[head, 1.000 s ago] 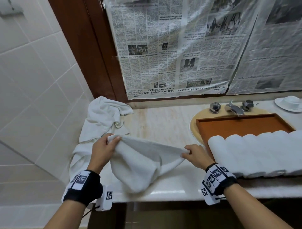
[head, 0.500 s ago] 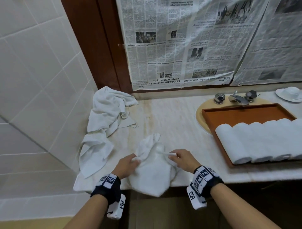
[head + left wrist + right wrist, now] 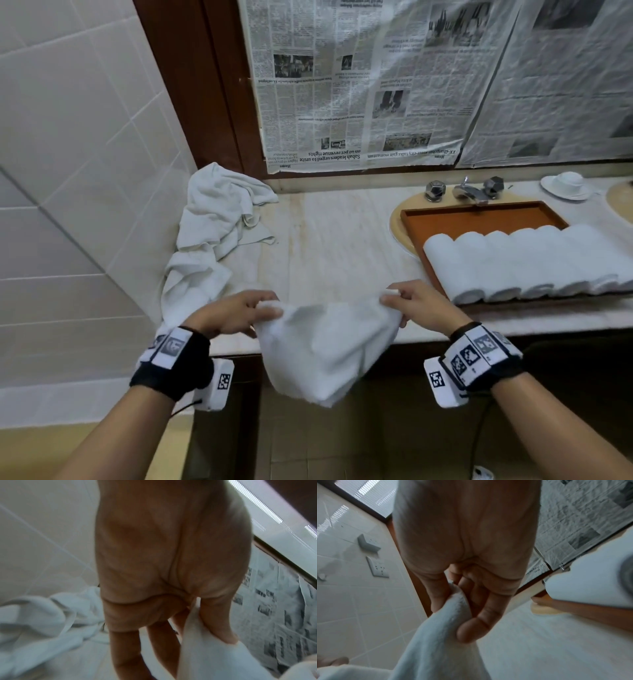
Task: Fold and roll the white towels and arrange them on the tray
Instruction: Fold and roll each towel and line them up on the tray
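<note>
**Both hands pinch one white towel at the counter's near edge**

Nearest to you, the white towel hangs between your hands, its upper edge stretched from one to the other and its loose middle sagging below the front edge of the counter. Your left hand pinches the towel's left corner between thumb and fingers; the left wrist view shows the cloth caught between the thumb and the curled fingers. Your right hand pinches the opposite corner, and the right wrist view shows the terry edge gripped between thumb and the fingers folded round it. Both wrists carry black bands with white marker blocks.

Farther back on the left, a heap of unfolded towels lies crumpled on the counter against the tiled wall, near your left hand but apart from the held towel. To the right, the orange-brown tray sits over the basin, with a row of rolled towels lying side by side, touching one another, along its near side; the tray's far part is bare.

Behind the tray stands the faucet with its two knobs, and a small white dish rests at the far right. Sheets of newspaper cover the back wall.
</note>
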Action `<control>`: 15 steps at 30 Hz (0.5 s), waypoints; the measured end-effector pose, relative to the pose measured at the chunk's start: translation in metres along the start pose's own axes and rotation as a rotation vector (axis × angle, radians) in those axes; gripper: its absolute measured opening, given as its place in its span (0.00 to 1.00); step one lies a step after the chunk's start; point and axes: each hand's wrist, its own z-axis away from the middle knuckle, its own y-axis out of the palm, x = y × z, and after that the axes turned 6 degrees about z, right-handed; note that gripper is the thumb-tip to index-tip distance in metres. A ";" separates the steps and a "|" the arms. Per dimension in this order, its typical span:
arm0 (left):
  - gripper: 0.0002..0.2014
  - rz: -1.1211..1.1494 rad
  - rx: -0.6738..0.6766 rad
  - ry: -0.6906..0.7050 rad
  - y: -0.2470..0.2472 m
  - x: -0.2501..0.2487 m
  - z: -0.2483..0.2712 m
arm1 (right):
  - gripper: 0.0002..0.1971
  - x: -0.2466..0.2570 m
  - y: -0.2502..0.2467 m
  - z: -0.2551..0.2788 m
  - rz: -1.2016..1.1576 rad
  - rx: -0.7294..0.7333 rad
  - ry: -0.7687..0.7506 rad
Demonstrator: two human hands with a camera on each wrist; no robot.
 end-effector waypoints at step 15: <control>0.13 0.024 -0.432 0.247 -0.015 -0.065 0.037 | 0.19 0.019 -0.096 0.024 -0.014 -0.231 -0.164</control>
